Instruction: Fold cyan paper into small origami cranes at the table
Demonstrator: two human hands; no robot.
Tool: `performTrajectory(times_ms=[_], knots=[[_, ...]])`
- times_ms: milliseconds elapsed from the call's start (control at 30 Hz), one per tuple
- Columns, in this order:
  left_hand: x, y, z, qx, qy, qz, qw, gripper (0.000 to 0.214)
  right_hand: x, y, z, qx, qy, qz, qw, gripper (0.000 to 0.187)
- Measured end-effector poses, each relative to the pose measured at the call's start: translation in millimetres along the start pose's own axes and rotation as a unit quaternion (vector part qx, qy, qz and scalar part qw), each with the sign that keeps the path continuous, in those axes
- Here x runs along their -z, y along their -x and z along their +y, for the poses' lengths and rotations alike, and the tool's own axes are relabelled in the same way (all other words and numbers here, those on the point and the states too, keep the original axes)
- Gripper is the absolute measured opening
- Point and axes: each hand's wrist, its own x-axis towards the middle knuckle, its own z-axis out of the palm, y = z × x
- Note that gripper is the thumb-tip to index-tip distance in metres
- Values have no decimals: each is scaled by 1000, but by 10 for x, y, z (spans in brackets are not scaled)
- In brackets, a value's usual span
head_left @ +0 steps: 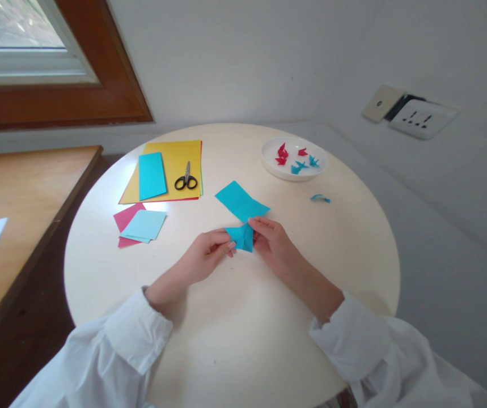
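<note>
Between my two hands is a small piece of blue origami paper [242, 237] with creases across it and its sides partly folded up. My left hand [210, 253] pinches its left corner between thumb and fingers. At the right edge, my right hand [272, 238] grips the same paper, thumb on top; the other fingers are partly hidden behind it. Just beyond the hands a larger blue sheet [240, 199], slightly bent, lies on the round white table [209, 345].
A white plate [269, 168] at the back right holds several red and blue folded paper figures. A twisted blue paper strip [320, 198] lies nearer. Scissors [186, 180] and a blue paper stack [152, 175] rest on yellow sheets [175, 156]. Pale blue squares [144, 225] overlap pink ones [129, 216].
</note>
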Motion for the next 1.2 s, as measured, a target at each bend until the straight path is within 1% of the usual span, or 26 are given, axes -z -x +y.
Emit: performTrajectory(times_ms=[100,200,300,400,533,733,867,1033,1200], knots=[[1,-8,-1,3,-11,-3,1000,26,7,-7,1,-10,-21,2,1000,33],[1,-28,4,33,-15,7,999,28,21,-6,1,-9,-25,1,1000,29],[4,-49,14,83,42,57,994,19,36,-1,-2,-8,-32,-1,999,27],[11,-61,16,103,101,98,985,18,43,1,-3,-6,-39,-2,999,27],[18,-52,-10,82,114,85,986,18,32,14,-8,-14,-44,-15,999,26],[11,-34,-42,52,118,71,989,20,-5,41,14,-47,-59,-58,995,22],[-3,-43,-39,44,115,98,988,23,-12,34,53,-56,-56,-70,994,20],[-24,-44,-33,46,111,130,984,21,-10,32,66,-60,-53,-49,996,24],[-36,-42,-28,59,123,158,978,20,-10,36,69,-56,-43,-44,997,25]])
